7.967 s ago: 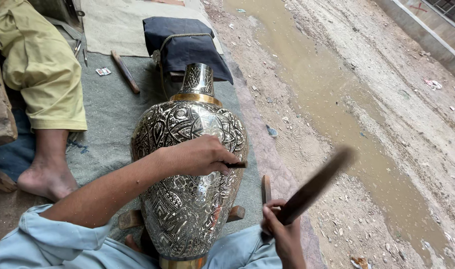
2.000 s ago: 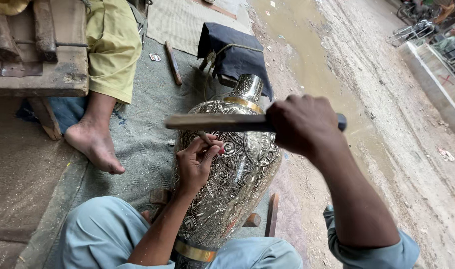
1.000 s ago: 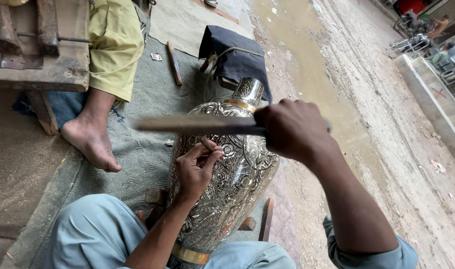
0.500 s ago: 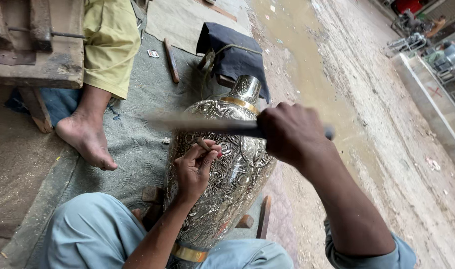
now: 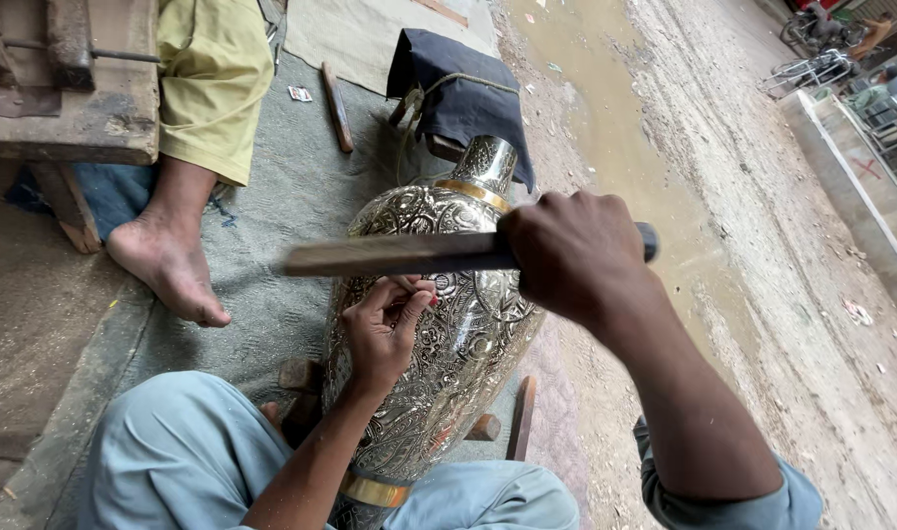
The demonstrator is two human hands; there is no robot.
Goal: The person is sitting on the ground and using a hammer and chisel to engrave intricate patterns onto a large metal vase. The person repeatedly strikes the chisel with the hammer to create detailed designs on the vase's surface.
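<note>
A tall engraved metal vase (image 5: 468, 334) with brass bands lies tilted between my knees, its neck pointing away from me. My left hand (image 5: 385, 329) rests on its side, fingers pinched around a small punch tool that is mostly hidden. My right hand (image 5: 576, 250) grips a flat wooden mallet stick (image 5: 390, 255) held level just above the left hand and across the vase's shoulder.
Another person sits at the upper left, with a bare foot (image 5: 169, 260) on the grey mat (image 5: 272, 196). A dark cloth bundle (image 5: 458, 88) lies beyond the vase. A wooden stick (image 5: 337, 106) lies on the mat. Wet, muddy ground (image 5: 763, 245) runs along the right.
The mallet stick in my right hand has kept swinging over the vase, dipping and rising slightly. My left hand stays pinched on the same spot of the vase.
</note>
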